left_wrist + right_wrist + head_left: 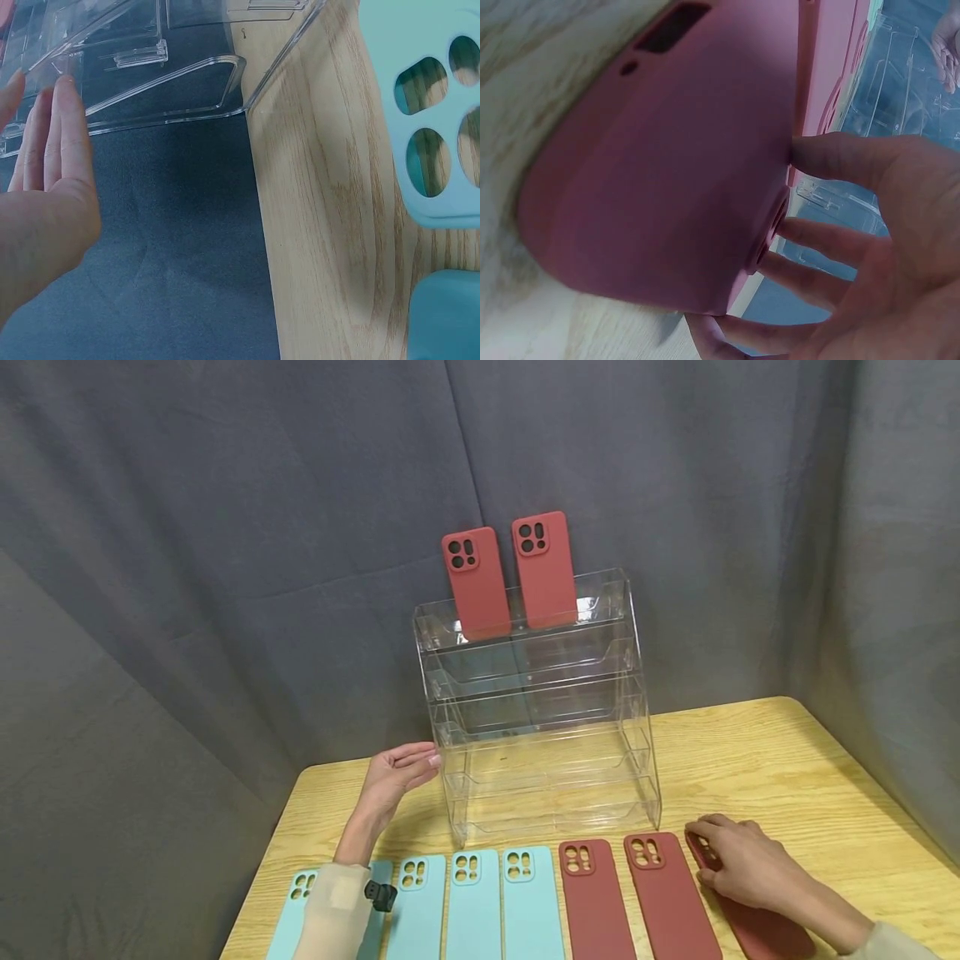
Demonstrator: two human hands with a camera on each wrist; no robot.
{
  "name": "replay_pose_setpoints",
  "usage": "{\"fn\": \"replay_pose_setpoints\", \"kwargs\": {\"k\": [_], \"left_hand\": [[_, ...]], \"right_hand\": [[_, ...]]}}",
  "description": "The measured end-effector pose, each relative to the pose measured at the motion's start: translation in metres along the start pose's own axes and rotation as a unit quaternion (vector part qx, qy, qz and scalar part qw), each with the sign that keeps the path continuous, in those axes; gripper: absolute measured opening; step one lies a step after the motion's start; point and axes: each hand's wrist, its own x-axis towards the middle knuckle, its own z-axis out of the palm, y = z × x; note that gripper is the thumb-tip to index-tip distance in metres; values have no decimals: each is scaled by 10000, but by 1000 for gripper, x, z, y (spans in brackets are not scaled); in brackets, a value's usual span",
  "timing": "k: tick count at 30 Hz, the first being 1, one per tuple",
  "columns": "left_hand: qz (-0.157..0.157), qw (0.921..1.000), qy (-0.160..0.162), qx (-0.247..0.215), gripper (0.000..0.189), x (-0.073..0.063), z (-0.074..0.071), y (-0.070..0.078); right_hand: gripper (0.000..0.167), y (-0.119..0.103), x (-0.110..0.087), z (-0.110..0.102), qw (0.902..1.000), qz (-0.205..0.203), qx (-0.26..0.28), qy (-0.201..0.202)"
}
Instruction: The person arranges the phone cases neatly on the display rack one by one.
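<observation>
At the table's right, my right hand [750, 864] grips the rightmost red phone case [667, 165]. The thumb lies on one long edge while the fingers bend around the end with the camera cutouts. A clear tiered rack [551, 752] stands in the middle of the table. My left hand [397, 781] is at the rack's left side, fingers extended and holding nothing; the fingertips overlap the clear panel in the left wrist view. In the rack's top tier, two red phone cases, a left one [480, 585] and a right one [546, 572], stand upright.
Along the front of the table lie two more red cases, one [597, 902] beside the other [672, 897]. Several light teal cases, including one [474, 902], continue the row leftward. Grey curtains [300, 527] hang behind and beside the wooden table [735, 743].
</observation>
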Motion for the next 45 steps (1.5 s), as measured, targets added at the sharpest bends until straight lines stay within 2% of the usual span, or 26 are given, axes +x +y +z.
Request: {"fn": "replay_pose_setpoints", "kwargs": {"k": [5,10,15,23,30,38,45], "left_hand": [[23,10000,11,2,43,0,0,1],[9,10000,39,74,42,-1,0,1],[21,9999,89,109,40,-2,0,1],[41,9999,72,99,41,-3,0,2],[30,9999,74,92,41,-3,0,2],[61,9999,82,94,41,-1,1,0],[17,10000,17,23,43,0,0,-1]], "right_hand": [[51,1,1,2,9996,-199,3,196],[51,0,0,0,9996,-64,2,269],[53,-2,4,-9,9987,15,31,505],[52,-11,13,-27,9949,-172,132,982],[47,-26,20,-38,9866,-432,261,1548],[53,-39,29,-55,9802,-333,725,1814],[52,-57,45,-72,9630,-595,955,2448]]}}
